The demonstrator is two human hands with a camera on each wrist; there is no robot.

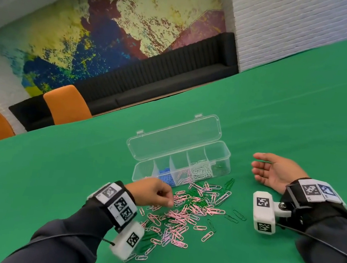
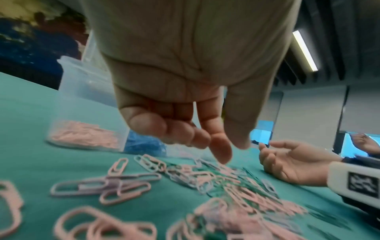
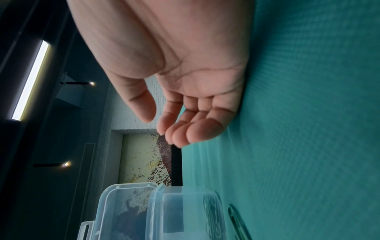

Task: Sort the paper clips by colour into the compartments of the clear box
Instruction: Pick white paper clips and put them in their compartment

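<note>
Dark sleeves and wrist-worn white camera blocks (image 1: 264, 211) with black-and-white square markers frame the near edge of a table covered in green cloth (image 1: 302, 117). Just past them, a loose heap of pink, green and white wire paper clips (image 1: 188, 210) lies scattered on the cloth. The left hand (image 1: 151, 191) hovers over the heap's left side, fingers (image 2: 220, 146) curled downward, thumb close to the forefinger; whether a clip is pinched between them cannot be told. The right hand (image 1: 275, 171) rests on its side on the cloth, to the right of the heap and apart from it, palm up, fingers loosely bent and holding nothing.

Beyond the heap, touching its far fringe, stands a clear plastic box with divided compartments (image 1: 224, 153), its hinged lid (image 1: 174, 136) lying open behind it. From left to right, compartments hold blue clips (image 1: 165, 175), pink clips (image 1: 184, 177), white clips (image 1: 201, 169) and green clips (image 1: 219, 166).

Past the table's far edge are two orange chairs (image 1: 66, 104), a long black bench (image 1: 175, 74), a white brick pillar (image 1: 291, 30) and a wall mural in yellow, blue and maroon (image 1: 106, 34).
</note>
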